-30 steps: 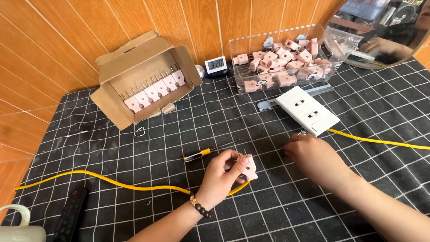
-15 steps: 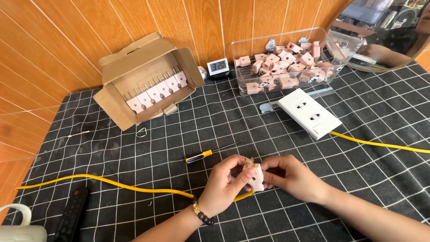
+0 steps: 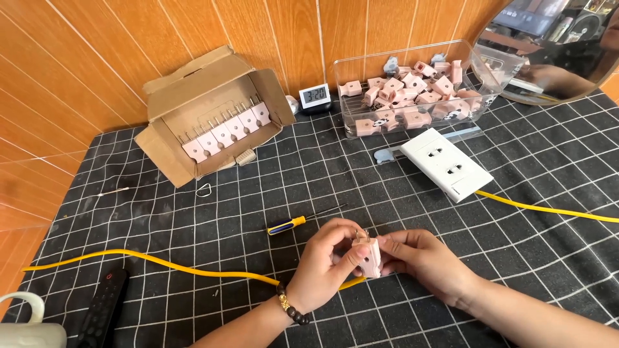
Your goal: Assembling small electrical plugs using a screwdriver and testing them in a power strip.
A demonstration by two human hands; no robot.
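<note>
While both hands pinch the pink plug (image 3: 369, 256) between them, left hand (image 3: 325, 264) and right hand (image 3: 422, 261) closed on it, the yellow cable (image 3: 161, 263) is attached; the screwdriver (image 3: 290, 224) lies untouched just beyond, so tightening seems left.

You have two hands, left hand (image 3: 325, 267) and right hand (image 3: 422, 261), at 6 o'clock. One plug (image 3: 369, 256) held. Seven plugs in one box (image 3: 213, 116), 11 o'clock. One screwdriver (image 3: 288, 224), one socket (image 3: 446, 164), one clock (image 3: 315, 97), one remote (image 3: 103, 314).
</note>
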